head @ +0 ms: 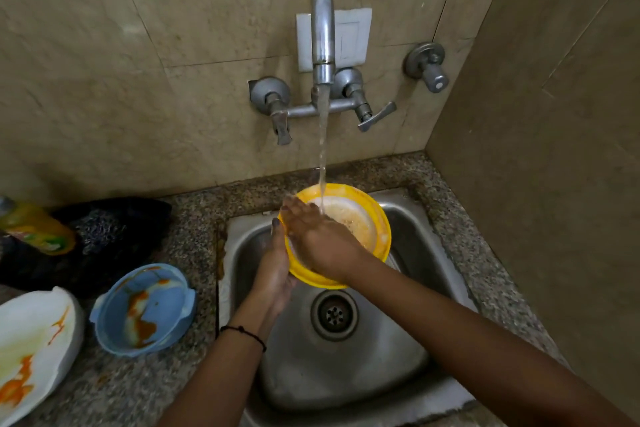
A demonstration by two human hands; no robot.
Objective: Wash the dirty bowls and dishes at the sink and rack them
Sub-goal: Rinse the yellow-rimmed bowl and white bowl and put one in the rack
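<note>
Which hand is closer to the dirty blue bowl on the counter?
Left. The left hand holds the yellow bowl's left edge, on the blue bowl's side; the right hand rubs inside it, farther off.

Dim, warm light; soft focus, wide-angle bowing at edges.

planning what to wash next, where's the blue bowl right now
In the head view the blue bowl sits on the granite counter left of the sink, beside the stained white dish and in front of a dark cloth.
</note>
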